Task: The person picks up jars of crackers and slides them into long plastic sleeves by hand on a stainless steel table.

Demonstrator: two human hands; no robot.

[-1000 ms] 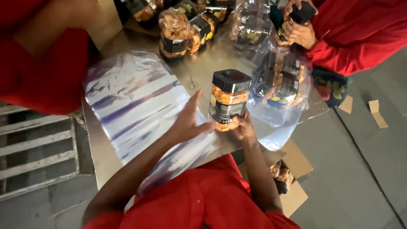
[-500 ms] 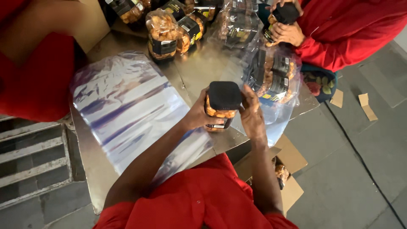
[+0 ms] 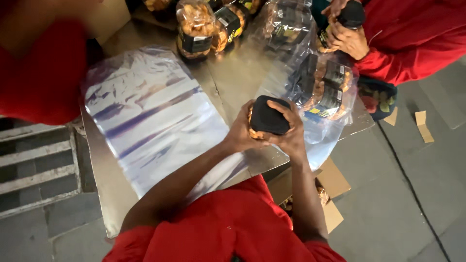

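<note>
From the head view, a steel counter point(image 3: 228, 73) stands on a grey floor, with a clear plastic sheet point(image 3: 150, 116) spread on its left. Near the counter's near edge, the left hand point(image 3: 241, 132) and right hand point(image 3: 291, 136) both close their grip around a jar point(image 3: 268, 117). Its black lid faces up toward the camera, long axis roughly upright. A bagged pack of jars point(image 3: 323, 92) lies just right.
</note>
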